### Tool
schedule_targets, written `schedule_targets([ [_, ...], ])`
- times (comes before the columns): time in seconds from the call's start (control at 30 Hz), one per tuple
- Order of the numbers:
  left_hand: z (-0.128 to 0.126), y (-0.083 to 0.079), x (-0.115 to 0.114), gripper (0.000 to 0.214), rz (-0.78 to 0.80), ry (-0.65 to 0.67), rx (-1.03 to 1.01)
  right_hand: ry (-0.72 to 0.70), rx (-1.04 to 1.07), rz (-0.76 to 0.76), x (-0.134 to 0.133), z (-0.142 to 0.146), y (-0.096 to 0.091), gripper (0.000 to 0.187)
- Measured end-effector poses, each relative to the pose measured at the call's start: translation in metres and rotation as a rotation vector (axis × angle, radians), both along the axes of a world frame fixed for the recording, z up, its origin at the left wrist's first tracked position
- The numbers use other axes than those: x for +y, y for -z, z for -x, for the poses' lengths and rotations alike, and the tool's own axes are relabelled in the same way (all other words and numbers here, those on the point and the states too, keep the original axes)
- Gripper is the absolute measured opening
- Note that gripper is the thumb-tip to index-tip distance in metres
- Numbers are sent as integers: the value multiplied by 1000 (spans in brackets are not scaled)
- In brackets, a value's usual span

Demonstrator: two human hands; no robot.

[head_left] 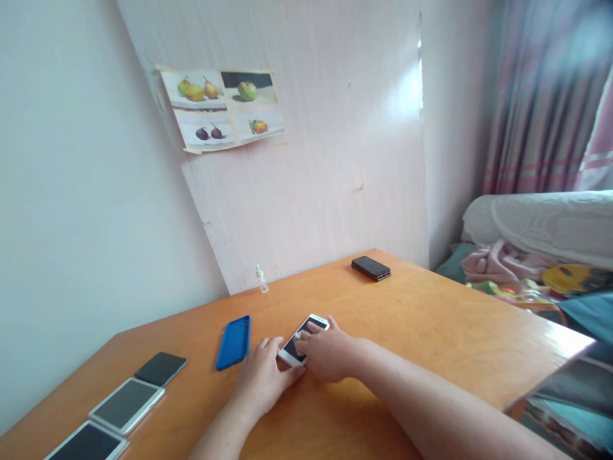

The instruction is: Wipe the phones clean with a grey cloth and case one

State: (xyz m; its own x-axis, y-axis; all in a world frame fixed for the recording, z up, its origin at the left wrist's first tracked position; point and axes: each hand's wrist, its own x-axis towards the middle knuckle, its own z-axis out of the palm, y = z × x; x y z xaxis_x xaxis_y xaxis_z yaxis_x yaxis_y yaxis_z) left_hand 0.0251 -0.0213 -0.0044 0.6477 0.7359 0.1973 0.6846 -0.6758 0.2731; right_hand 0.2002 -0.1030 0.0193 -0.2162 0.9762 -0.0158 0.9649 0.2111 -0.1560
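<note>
My left hand (261,378) holds the lower end of a white phone (293,349) between thumb and fingers; my right hand (330,350) lies over its screen, something small and white (297,336) at the fingertips. On the table (431,326), a blue case (233,344) lies just left, a bottle (262,281) and black phone (371,267) farther back.

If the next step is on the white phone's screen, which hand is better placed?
Likely the right hand: it lies over the white phone, partly covering a small white thing; the left hand frames the near end.
</note>
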Motion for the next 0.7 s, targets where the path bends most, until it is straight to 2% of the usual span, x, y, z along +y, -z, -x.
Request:
schedule_targets([
  [0.07, 1, 0, 1, 47, -7, -3, 11, -108, 22, 23, -2, 4, -2, 42],
  [0.1, 1, 0, 1, 46, -6, -3, 11, -105, 22, 29, -2, 2, -3, 40],
  [0.23, 2, -1, 1, 46, 18, 4, -1, 171, -32, 10, 3, -21, -5, 45],
  [0.3, 2, 0, 1, 47, 31, 4, -5, 242, -54, 16, 4, -25, -3, 51],
  [0.37, 3, 1, 1, 45, 38, 9, -15, 158, -62, 2, 0, -18, -1, 52],
  [0.47, 4, 2, 1, 42, 30, 23, -26, -105, -36, -7, -9, -4, -1, 45],
  [0.53, 4, 1, 0, 40, 28, 20, -17, -169, -20, 36, -11, -6, -3, 46],
  [0.6, 3, -1, -1, 44, 29, 16, -25, -56, -37, 75, -8, -18, -4, 50],
  [0.7, 3, -3, -2, 48, 28, -4, -14, 235, -110, 89, 0, -35, -3, 55],
])
